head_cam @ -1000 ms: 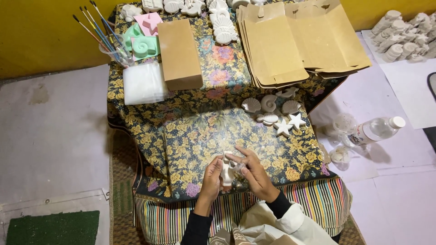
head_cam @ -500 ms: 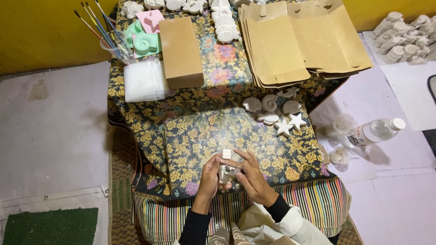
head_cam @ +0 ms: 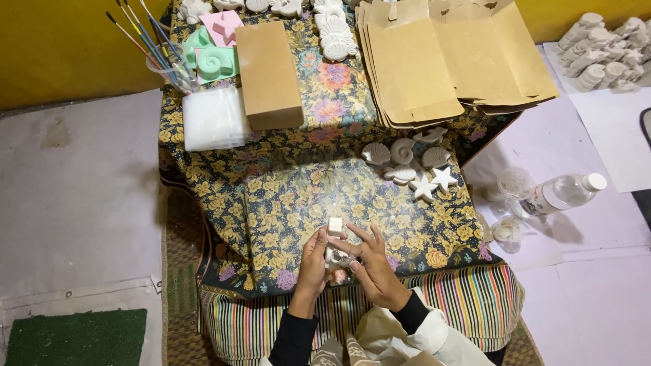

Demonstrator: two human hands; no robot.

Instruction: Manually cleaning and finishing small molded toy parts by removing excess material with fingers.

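Plaster block [head_cam: 335, 226], small, white, squarish, both hands

- You are looking at one desk [head_cam: 224, 203] under a floral cloth.
- Two hands are showing, your left hand [head_cam: 313, 256] and right hand [head_cam: 371, 266], sharing one small white cast piece [head_cam: 335, 226].
- Six white casts are lying mid-desk: four shells [head_cam: 401, 152] and two stars [head_cam: 443, 178].
- One brown box [head_cam: 268, 74] is standing there.
- One stack of brown paper bags [head_cam: 447, 61] is lying at the far side; you cannot count the bags.
- One cup of brushes [head_cam: 166, 64] is standing at the corner.
- One clear bottle [head_cam: 563, 193] is lying beside the desk.
- Three coloured moulds are sitting together: two green [head_cam: 215, 63] and one pink [head_cam: 222, 26].
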